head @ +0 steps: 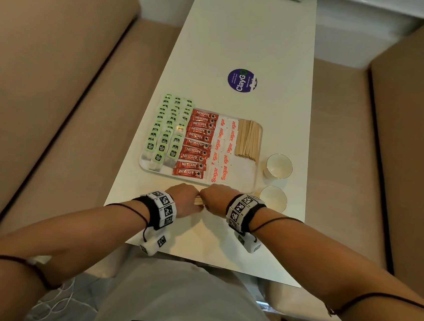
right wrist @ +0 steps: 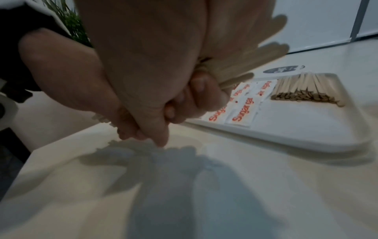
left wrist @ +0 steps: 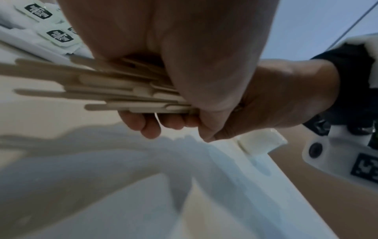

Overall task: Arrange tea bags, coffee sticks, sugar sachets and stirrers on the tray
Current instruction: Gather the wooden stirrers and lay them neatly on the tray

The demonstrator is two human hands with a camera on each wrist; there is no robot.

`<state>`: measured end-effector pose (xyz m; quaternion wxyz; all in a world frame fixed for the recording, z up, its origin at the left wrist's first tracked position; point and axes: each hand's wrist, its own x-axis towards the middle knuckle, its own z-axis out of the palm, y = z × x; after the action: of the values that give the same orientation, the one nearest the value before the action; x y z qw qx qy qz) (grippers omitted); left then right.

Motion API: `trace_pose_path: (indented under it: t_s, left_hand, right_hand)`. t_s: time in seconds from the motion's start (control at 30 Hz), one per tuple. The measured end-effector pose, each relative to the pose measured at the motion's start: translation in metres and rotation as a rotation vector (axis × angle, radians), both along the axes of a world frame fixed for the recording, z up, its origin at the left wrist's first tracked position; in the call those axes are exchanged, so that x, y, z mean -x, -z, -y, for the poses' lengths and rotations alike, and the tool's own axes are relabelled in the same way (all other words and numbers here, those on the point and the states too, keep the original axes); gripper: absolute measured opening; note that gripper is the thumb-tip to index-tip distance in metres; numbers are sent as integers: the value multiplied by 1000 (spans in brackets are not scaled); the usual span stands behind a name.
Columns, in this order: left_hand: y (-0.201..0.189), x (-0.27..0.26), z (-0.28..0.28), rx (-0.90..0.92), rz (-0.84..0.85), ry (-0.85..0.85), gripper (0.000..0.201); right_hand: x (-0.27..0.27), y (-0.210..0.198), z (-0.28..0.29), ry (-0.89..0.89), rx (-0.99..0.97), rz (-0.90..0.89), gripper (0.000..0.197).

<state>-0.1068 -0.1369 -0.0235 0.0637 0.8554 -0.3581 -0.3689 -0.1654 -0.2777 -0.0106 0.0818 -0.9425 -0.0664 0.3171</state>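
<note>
A white tray [head: 245, 173] lies on the table. From left to right it holds rows of green-tagged tea bags [head: 167, 129], red coffee sticks [head: 197, 143], sugar sachets [head: 223, 148] and a stack of wooden stirrers [head: 248, 140]. Just in front of the tray my left hand [head: 185, 196] and right hand [head: 217, 197] meet knuckle to knuckle. Together they grip a loose bundle of stirrers [head: 198, 202]. In the left wrist view the bundle [left wrist: 92, 84] fans out of my left hand [left wrist: 184, 48]. In the right wrist view its other ends [right wrist: 255, 55] poke out of my right hand [right wrist: 153, 64].
Two white cups [head: 279, 166] [head: 273, 198] stand right of the tray, near the table's right edge. A round purple sticker [head: 242, 80] sits on the table beyond the tray. Beige sofa cushions [head: 56, 91] flank the narrow table on both sides.
</note>
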Motion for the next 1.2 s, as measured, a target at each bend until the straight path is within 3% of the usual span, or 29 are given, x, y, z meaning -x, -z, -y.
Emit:
trace_pose_path:
  t_s: [0.43,0.53,0.63,0.83,1.03,1.13,1.2]
  left_hand:
    - [-33,-24,5,193,-150,-129,30]
    - [-38,-25,8,237,-170,-152,37]
    - [-44,-22,13,266,-212,-174,33]
    - [-64,-16,31,339,-285,-263,31]
    - [-65,-15,33,321,-259,-265,29]
    - [-66,-18,35,332,-235,-287,28]
    - [-67,-17,37,332,-217,-283,27]
  right_hand:
    - [-15,-78,50,10,-127,241,18]
    - [-15,-89,64,35,-200,248,34]
    - [-16,-99,71,190,-308,268,56]
    - [-20,-99,70,572,-568,300,53]
    - [-20,-89,71,653,-645,269,45]
    - [-21,-87,76,804,-675,301,55]
    - [-21,-83,72,790,-676,261,61]
